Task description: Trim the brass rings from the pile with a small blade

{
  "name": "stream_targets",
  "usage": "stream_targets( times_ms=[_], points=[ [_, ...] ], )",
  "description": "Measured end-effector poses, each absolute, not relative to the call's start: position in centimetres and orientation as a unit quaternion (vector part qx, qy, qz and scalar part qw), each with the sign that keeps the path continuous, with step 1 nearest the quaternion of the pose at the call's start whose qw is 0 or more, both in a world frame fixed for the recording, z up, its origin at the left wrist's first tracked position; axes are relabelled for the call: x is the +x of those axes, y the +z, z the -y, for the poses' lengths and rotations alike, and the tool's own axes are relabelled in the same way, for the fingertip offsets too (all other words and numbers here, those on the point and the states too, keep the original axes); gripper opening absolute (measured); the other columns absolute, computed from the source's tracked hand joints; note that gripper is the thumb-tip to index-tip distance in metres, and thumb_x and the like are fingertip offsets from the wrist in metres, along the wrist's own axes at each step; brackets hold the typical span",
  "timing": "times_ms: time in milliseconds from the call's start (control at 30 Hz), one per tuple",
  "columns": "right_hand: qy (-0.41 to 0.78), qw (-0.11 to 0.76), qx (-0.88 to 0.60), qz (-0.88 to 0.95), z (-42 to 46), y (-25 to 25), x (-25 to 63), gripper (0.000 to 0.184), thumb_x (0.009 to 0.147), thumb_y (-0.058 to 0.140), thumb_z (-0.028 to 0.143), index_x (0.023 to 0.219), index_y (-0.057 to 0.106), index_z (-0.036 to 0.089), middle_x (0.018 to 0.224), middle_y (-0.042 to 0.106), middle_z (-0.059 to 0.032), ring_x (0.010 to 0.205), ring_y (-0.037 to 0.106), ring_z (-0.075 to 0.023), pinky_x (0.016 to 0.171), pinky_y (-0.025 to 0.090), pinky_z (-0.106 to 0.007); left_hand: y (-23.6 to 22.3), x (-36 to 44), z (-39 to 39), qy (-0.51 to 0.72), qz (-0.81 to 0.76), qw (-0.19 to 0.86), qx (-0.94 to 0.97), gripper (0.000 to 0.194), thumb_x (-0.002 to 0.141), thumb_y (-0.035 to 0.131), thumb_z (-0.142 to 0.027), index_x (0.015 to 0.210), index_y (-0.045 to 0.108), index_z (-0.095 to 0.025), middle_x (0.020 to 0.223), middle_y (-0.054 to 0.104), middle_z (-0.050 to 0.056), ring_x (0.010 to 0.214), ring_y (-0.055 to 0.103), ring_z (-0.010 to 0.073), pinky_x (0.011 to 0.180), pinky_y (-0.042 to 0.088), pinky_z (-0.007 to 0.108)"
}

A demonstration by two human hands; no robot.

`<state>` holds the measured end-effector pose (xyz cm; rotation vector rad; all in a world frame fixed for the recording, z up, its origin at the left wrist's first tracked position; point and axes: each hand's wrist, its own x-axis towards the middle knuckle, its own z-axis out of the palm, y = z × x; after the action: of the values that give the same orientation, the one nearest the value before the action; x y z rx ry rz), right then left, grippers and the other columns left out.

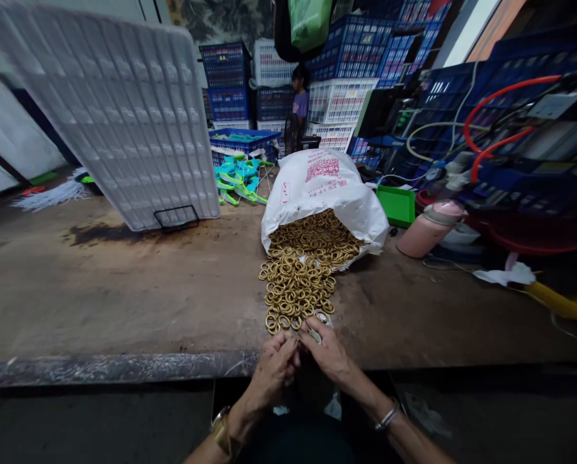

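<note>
A heap of gold-coloured rings [301,287] spills onto the wooden table [172,283] from the mouth of a white woven sack [312,180] lying on its side. At the table's front edge, just below the heap, my left hand [276,361] is closed, thumb against the curled fingers. Close beside it my right hand [331,354] is also closed, fingers drawn together at the nearest rings. A small greyish piece [314,334] shows at its fingers; its kind is unclear. What either hand grips is too small or hidden to name.
At the left a ribbed translucent plastic panel [124,122] leans upright on a black wire stand. Turquoise and green plastic pieces [243,175] lie behind the sack. To the right stand a green tray [395,205] and a pink bottle [431,229]. Stacked crates and a person [299,106] are behind.
</note>
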<state>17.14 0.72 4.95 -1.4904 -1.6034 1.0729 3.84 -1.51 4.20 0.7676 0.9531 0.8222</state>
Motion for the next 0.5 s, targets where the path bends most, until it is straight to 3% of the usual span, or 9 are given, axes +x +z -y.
stream_targets(
  times_ms=[133,233,367,500],
  points=[
    [0.433,0.338,-0.575,0.607,-0.7,5.1,17.4,0.021,0.074,0.041,0.037,0.063,0.044,0.02,0.055,0.042,0.005,0.055,0.04,-0.0105,0.055,0.034,-0.022,4.3,3.8,1.7,0.394,-0.394,0.765,0.323,0.031,0.073,0.053,-0.047,0.072,0.044,-0.017,0.052,0.042,-0.008,0.035,0.024,0.0012,0.034,0.015,0.015],
    [0.379,0.322,-0.601,0.626,-0.6,4.8,18.1,0.023,0.077,0.037,0.037,0.063,0.044,0.02,0.055,0.045,0.0036,0.053,0.04,-0.0112,0.053,0.033,-0.023,4.5,3.8,1.7,0.415,-0.388,0.76,0.316,0.032,0.073,0.053,-0.048,0.072,0.043,-0.018,0.053,0.043,-0.007,0.035,0.025,0.0011,0.034,0.016,0.014],
    [0.311,0.253,-0.591,0.7,0.0,4.3,18.7,0.014,0.076,0.036,0.024,0.071,0.049,0.021,0.058,0.048,0.0021,0.053,0.043,-0.0119,0.052,0.031,-0.022,4.4,3.9,1.5,0.424,-0.406,0.739,0.33,0.033,0.074,0.052,-0.048,0.07,0.042,-0.017,0.053,0.041,-0.008,0.035,0.025,0.0008,0.034,0.018,0.014],
    [0.293,0.201,-0.575,0.737,0.5,4.3,18.5,0.019,0.072,0.036,0.012,0.079,0.051,0.021,0.065,0.056,0.0003,0.058,0.049,-0.0119,0.055,0.03,-0.021,4.3,3.9,1.4,0.417,-0.428,0.723,0.346,0.034,0.074,0.05,-0.051,0.07,0.041,-0.018,0.053,0.041,-0.008,0.035,0.025,0.0011,0.034,0.017,0.014]
  ],
)
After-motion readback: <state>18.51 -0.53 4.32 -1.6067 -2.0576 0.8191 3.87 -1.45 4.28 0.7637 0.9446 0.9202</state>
